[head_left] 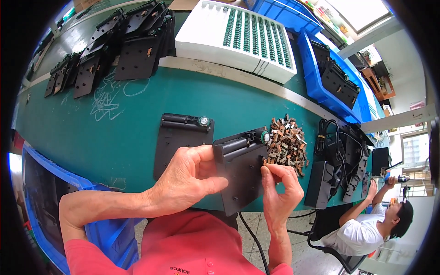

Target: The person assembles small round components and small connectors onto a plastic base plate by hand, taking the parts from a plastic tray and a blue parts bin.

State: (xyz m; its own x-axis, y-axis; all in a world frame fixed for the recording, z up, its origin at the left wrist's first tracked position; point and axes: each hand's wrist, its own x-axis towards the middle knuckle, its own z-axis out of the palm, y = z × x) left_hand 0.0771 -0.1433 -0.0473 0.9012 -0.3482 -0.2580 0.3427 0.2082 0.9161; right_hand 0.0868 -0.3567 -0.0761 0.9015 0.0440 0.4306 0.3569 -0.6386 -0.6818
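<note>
My left hand (190,178) grips a black plastic panel (245,176) by its left side, thumb across the face, and holds it tilted above the table edge. Along the panel's top runs a black cylinder with a round green-rimmed part at its right end. At the panel's right edge, my right hand (280,185) pinches a small brown slide switch (264,161) against it. A second black panel (172,144) of the same kind lies flat on the table behind my left hand. Just beyond my right hand is a heap of small switches (288,142).
A white foam tray (201,34) with rows of green round parts stands at the back. Stacked black panels (137,57) lie back left. Blue bins stand at left (59,167) and back right (314,78). Black cables and a power strip (321,183) lie right. A co-worker (366,224) sits beyond.
</note>
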